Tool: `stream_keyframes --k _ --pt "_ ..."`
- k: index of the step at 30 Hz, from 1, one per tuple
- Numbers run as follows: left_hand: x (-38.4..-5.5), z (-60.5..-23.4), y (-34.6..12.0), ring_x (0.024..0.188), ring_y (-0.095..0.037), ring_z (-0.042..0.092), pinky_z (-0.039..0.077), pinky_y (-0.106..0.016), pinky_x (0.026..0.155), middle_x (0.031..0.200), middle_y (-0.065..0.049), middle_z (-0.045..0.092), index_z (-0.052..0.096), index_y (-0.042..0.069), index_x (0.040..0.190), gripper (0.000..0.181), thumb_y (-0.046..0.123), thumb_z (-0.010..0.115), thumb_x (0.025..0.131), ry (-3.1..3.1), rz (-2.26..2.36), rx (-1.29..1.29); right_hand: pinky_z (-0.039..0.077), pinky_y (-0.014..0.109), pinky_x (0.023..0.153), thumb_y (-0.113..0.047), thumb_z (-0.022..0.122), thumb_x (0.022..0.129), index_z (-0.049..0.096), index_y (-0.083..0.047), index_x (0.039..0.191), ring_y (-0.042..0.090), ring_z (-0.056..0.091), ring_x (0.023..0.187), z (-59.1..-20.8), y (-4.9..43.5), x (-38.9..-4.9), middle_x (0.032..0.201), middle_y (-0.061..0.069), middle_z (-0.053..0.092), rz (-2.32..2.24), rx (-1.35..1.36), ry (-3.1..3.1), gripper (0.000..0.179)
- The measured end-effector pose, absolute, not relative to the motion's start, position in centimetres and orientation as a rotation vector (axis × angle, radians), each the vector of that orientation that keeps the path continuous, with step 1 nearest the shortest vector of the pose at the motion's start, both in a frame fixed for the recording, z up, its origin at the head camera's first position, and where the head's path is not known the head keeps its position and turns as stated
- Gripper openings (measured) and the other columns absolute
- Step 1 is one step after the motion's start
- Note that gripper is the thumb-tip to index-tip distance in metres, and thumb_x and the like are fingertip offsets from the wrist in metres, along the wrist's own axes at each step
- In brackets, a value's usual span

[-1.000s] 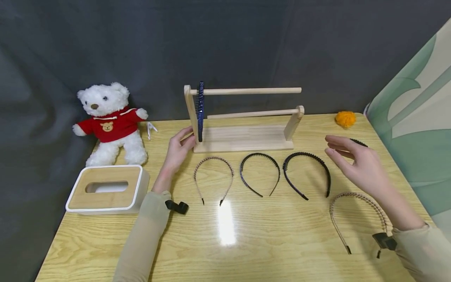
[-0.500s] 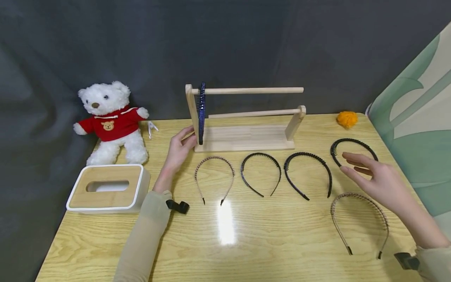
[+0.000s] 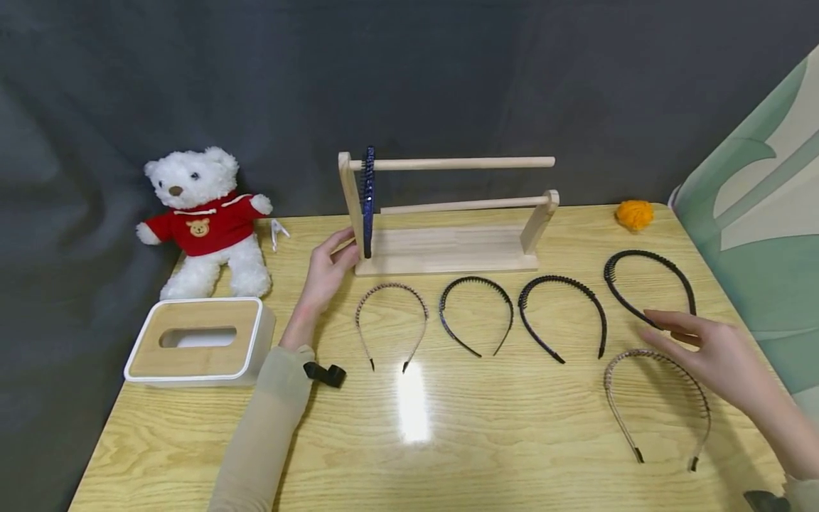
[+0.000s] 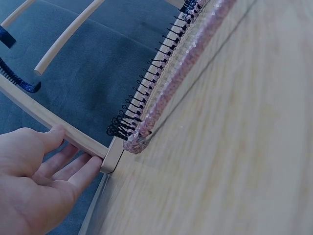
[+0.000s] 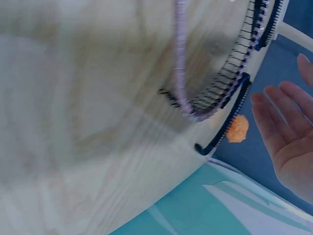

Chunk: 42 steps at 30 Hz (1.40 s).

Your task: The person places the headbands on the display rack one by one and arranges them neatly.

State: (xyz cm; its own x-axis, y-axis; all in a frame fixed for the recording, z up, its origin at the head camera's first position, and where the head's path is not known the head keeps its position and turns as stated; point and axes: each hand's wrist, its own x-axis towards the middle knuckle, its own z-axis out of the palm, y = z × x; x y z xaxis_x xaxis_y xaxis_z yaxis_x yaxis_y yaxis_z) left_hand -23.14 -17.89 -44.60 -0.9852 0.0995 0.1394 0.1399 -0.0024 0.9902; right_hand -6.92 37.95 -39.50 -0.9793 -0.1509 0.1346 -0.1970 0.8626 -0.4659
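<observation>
My left hand [image 3: 326, 274] grips the left upright of a wooden headband rack [image 3: 448, 249], thumb on one side and fingers on the other in the left wrist view. On the rack's upper rod hangs a dark blue glittery headband [image 3: 367, 206]. My right hand [image 3: 716, 355] hovers at the right with its fingers extended, holding nothing. It is over the right pinkish headband [image 3: 619, 359], its fingertips close to a black toothed headband [image 3: 683, 276]; whether they touch it I cannot tell. Two more dark headbands, one of them [image 3: 603, 323] nearer the right hand, and a pink headband [image 3: 392, 286] lie left of it.
A white teddy bear in a red sweater [image 3: 217, 231] sits at the back left, behind a tissue box [image 3: 143, 355]. Beside the bear lies a small white clip-like object [image 3: 275, 231]. An orange fluffy ball [image 3: 635, 214] rests at the back right corner.
My right hand has moved right and toward the near side, uncovering the far-right black headband. The left hand stays on the rack's upright.
</observation>
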Motion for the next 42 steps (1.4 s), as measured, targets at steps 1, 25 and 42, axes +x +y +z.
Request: stream_keyframes --k 1,25,42 --pt "-23.2 -44.6 -17.9 0.138 -0.045 0.056 0.055 -0.035 0.112 0.155 -0.029 0.050 0.050 -0.010 0.153 0.044 -0.006 0.055 0.109 -2.193 -2.192 -0.263 0.044 0.000 0.061 -0.018 0.082 0.097 0.073 0.007 0.127 0.060 0.069 0.096 -39.7 38.2 -6.8 0.122 0.036 0.069 0.743 0.282 -2.946 0.040" --pt "-22.9 -44.1 -17.8 0.139 -0.042 0.056 0.055 -0.035 0.112 0.158 -0.027 0.047 0.048 -0.008 0.155 0.046 -0.005 0.053 0.110 -2.229 -2.181 -0.247 0.049 0.002 0.060 0.000 0.092 0.079 0.076 0.010 0.114 -0.010 0.064 0.078 -42.4 40.3 -5.1 0.105 0.029 0.075 0.672 0.377 -2.973 0.040" --pt "-23.0 -44.3 -17.9 0.140 -0.042 0.056 0.054 -0.035 0.112 0.157 -0.027 0.048 0.048 -0.008 0.155 0.045 -0.005 0.053 0.110 -2.216 -2.198 -0.248 0.049 0.004 0.056 0.006 0.093 0.072 0.082 0.000 0.094 -0.013 0.057 0.073 -43.1 40.7 -4.7 0.085 0.006 0.073 0.575 0.421 -2.919 0.025"
